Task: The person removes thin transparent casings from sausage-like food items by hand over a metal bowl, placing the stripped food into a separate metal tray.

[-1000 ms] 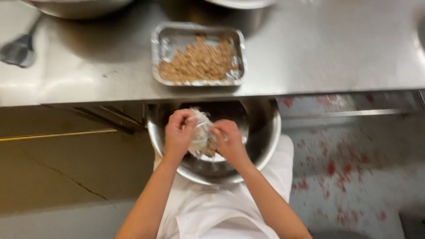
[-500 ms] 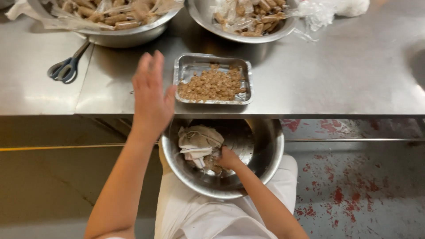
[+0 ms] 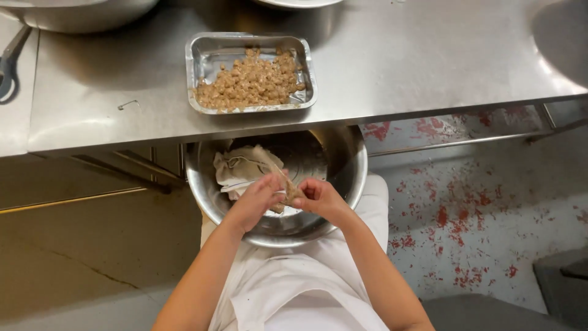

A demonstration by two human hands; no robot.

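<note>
Over a steel bowl (image 3: 343, 178) below the table's (image 3: 398, 67) front edge, left hand (image 3: 257, 201) and right hand (image 3: 320, 197) pinch a small, seemingly soft, slippery morsel (image 3: 290, 192), fingers pressed at its ends.

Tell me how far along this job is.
Done: a heap of small brown pieces fills much of the foil tray on the steel table. In hand: the left hand and right hand both grip one pale husk over the steel bowl. Left: can't tell; pale husks lie in the bowl.
</note>
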